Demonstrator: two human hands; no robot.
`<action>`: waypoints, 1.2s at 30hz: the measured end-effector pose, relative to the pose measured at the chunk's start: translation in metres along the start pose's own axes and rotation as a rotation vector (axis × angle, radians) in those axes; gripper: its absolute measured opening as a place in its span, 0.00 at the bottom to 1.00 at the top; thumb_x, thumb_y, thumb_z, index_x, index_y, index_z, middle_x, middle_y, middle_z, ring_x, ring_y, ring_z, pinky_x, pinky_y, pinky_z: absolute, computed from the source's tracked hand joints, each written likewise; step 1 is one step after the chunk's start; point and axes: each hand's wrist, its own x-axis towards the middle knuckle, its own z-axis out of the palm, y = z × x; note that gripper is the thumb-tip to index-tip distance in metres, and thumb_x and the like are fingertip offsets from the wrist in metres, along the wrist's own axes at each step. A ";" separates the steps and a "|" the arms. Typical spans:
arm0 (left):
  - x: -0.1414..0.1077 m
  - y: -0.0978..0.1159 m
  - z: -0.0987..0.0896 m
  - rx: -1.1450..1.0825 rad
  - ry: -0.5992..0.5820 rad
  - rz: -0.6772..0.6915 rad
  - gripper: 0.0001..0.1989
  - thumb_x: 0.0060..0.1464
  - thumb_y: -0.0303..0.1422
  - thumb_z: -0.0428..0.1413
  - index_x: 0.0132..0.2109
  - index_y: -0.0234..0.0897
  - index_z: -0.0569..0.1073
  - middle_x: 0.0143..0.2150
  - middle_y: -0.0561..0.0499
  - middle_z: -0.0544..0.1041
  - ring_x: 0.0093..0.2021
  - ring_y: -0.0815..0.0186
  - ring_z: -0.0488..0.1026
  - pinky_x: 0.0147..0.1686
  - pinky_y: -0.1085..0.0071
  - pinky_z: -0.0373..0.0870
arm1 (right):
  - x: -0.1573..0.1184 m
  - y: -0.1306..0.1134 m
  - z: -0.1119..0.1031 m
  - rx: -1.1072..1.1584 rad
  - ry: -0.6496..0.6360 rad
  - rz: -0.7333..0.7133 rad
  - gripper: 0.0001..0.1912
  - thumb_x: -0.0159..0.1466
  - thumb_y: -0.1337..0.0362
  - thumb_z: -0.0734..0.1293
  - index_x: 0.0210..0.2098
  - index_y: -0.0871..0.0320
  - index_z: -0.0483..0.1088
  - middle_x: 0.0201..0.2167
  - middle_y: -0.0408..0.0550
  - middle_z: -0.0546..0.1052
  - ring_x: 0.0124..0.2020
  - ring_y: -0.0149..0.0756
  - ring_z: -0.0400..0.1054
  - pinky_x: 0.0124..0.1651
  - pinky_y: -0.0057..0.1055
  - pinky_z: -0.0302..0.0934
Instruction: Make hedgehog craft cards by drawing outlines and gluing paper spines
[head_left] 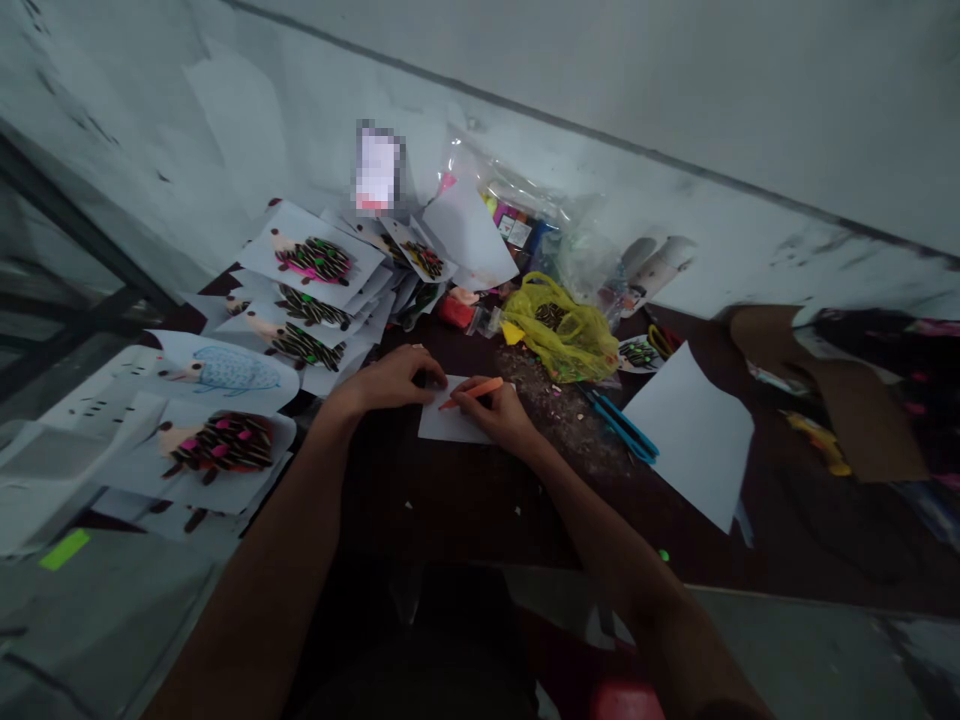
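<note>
A small sheet of white paper [450, 428] lies flat on the dark table in front of me. My right hand [501, 412] is closed around an orange marker [489, 386], its tip down at the paper. On the sheet's upper left edge rests my left hand [397, 378], fingers bent and apart from the thumb, with nothing seen in it. Any marks on the sheet are too faint to make out. To the left are stacked cards with hedgehog pictures [221, 445], their backs covered in dark striped pieces. A blue-drawn hedgehog card [232, 373] lies among them.
Beyond my hands is a yellow plastic bag [574, 340] beside clear wrappers. Blue-handled scissors [626, 428] and a larger white sheet [694, 430] lie right. Small scraps dot the dark table [450, 510]. A blurred-out phone-like screen [379, 165] leans at the wall.
</note>
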 end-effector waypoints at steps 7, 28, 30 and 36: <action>0.000 0.001 -0.001 0.010 -0.001 0.002 0.13 0.47 0.31 0.61 0.42 0.38 0.82 0.40 0.48 0.78 0.44 0.60 0.72 0.47 0.68 0.66 | 0.000 -0.002 -0.001 -0.008 -0.014 0.025 0.13 0.64 0.56 0.67 0.32 0.59 0.77 0.29 0.47 0.77 0.32 0.33 0.71 0.33 0.27 0.62; -0.001 0.001 -0.002 0.021 -0.021 0.000 0.15 0.46 0.36 0.61 0.42 0.38 0.81 0.40 0.48 0.76 0.45 0.59 0.71 0.49 0.65 0.66 | -0.001 -0.006 -0.003 -0.011 -0.037 -0.022 0.12 0.65 0.60 0.67 0.32 0.60 0.78 0.30 0.47 0.78 0.31 0.31 0.70 0.34 0.26 0.61; -0.001 0.000 -0.001 0.022 -0.027 -0.001 0.15 0.46 0.36 0.61 0.43 0.39 0.81 0.41 0.48 0.76 0.46 0.58 0.71 0.50 0.65 0.66 | -0.001 -0.005 -0.004 -0.015 -0.043 -0.006 0.12 0.65 0.59 0.67 0.32 0.60 0.78 0.29 0.46 0.77 0.31 0.31 0.70 0.34 0.26 0.60; -0.001 -0.001 -0.001 0.029 -0.030 -0.004 0.15 0.45 0.35 0.61 0.43 0.39 0.81 0.41 0.49 0.76 0.46 0.59 0.71 0.50 0.66 0.66 | 0.000 -0.003 -0.006 -0.049 -0.048 0.016 0.12 0.65 0.59 0.67 0.33 0.61 0.77 0.28 0.46 0.77 0.30 0.30 0.70 0.34 0.25 0.61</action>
